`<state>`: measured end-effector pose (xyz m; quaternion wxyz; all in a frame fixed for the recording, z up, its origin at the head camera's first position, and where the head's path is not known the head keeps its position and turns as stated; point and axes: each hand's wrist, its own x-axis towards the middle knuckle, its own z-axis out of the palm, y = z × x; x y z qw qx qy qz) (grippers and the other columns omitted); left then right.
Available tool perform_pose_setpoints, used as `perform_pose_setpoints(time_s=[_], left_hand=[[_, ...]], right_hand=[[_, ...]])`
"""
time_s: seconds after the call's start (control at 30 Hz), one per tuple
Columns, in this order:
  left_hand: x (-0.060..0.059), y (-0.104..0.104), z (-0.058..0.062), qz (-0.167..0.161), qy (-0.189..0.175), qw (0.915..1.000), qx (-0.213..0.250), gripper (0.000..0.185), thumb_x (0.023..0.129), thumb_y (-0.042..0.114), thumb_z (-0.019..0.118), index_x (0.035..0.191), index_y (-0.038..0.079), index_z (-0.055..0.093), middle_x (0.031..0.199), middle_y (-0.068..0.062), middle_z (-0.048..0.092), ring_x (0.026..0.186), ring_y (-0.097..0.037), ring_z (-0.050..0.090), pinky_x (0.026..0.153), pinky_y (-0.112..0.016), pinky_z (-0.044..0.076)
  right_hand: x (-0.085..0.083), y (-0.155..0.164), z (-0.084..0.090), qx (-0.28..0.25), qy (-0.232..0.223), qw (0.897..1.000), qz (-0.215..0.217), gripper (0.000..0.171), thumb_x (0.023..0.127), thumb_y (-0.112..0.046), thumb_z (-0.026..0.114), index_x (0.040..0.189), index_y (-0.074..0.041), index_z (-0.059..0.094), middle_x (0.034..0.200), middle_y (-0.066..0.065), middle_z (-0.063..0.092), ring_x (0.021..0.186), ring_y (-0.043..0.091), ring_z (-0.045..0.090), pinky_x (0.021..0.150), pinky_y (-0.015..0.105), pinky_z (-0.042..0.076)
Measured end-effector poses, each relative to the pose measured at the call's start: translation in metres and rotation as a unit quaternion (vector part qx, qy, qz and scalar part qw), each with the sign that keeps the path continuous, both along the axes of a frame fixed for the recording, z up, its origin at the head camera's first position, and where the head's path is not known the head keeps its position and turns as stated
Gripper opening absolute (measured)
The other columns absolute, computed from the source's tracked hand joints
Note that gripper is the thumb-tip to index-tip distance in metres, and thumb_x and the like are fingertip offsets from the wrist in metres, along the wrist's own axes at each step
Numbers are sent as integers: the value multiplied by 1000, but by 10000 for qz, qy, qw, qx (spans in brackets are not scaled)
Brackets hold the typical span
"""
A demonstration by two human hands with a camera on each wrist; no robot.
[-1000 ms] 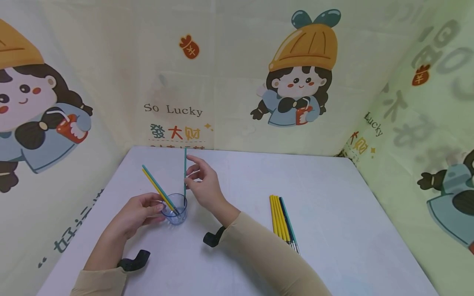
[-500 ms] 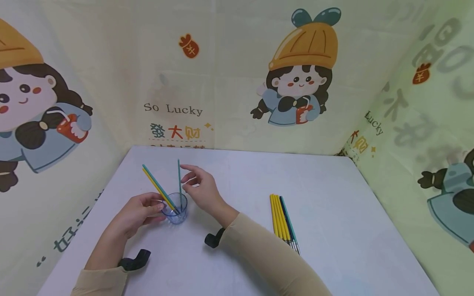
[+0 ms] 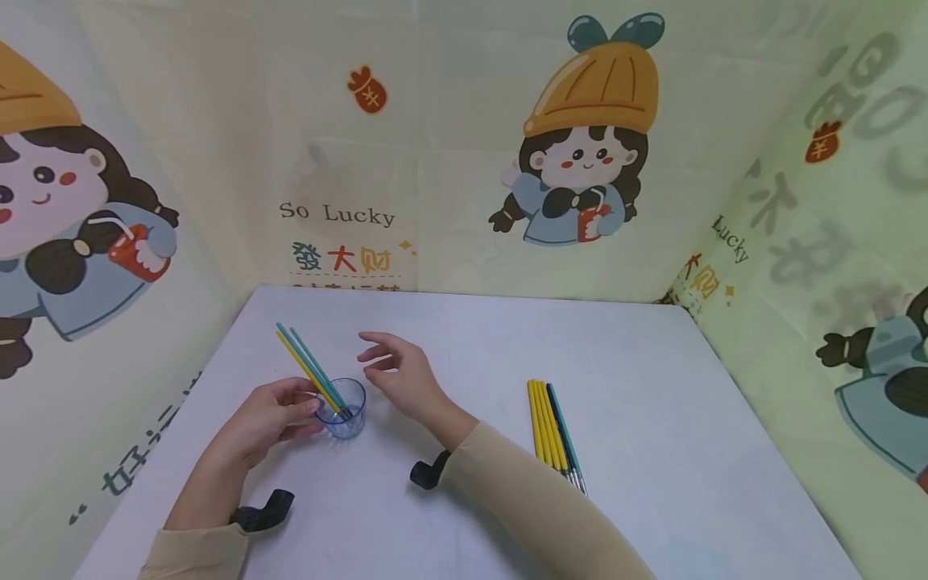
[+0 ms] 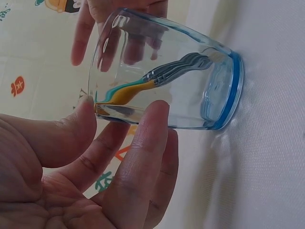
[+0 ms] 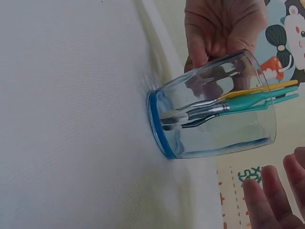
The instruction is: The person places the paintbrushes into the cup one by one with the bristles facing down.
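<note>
A clear blue-based glass cup (image 3: 344, 409) stands on the white table (image 3: 652, 451). My left hand (image 3: 308, 407) grips its side, thumb and fingers (image 4: 138, 157) curled round the glass (image 4: 167, 71). Three paintbrushes (image 3: 308, 364), one yellow and two teal, lean to the upper left in the cup, bristles down (image 5: 190, 114). My right hand (image 3: 377, 358) hovers just right of the cup, fingers relaxed and spread, holding nothing. Its fingertips (image 5: 271, 200) show beside the glass (image 5: 214, 109).
A bundle of several yellow and teal paintbrushes (image 3: 554, 431) lies on the table to the right of my right forearm. Cartoon-printed cloth walls (image 3: 580, 161) close in the table at the back and on both sides.
The right hand let go of the teal brush it held upright in the cup. That brush now leans left with the other two. The right hand drew slightly away and is open.
</note>
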<state>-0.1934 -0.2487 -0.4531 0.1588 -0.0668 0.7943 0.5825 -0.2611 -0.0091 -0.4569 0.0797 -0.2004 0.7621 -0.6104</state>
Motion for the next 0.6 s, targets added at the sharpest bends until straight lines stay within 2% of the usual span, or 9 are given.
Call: perform_pose_setpoints(time_s=[0.23,0.6], left_hand=[[-1,-1,-2,11,-30,10000,21,46,106,15,69,145,-5,57,121,-21,72,99,-15,76,85,-31,68],[-2,-1,-3,63,-75,9999,43,46,106,13,69,147,-5,56,121,-21,72,99,-15,76,85,-32,69]], right_hand=[[3,9,2,-102,9,9999,-17,56,102,-5,70,148,-35,64,127,14,76,101,8,74,85,25,66],[10,26,8,-298,-89,9995,-68,58,100,-3,72,148,-36,64,128,16,74,103,12,75,86,30,68]])
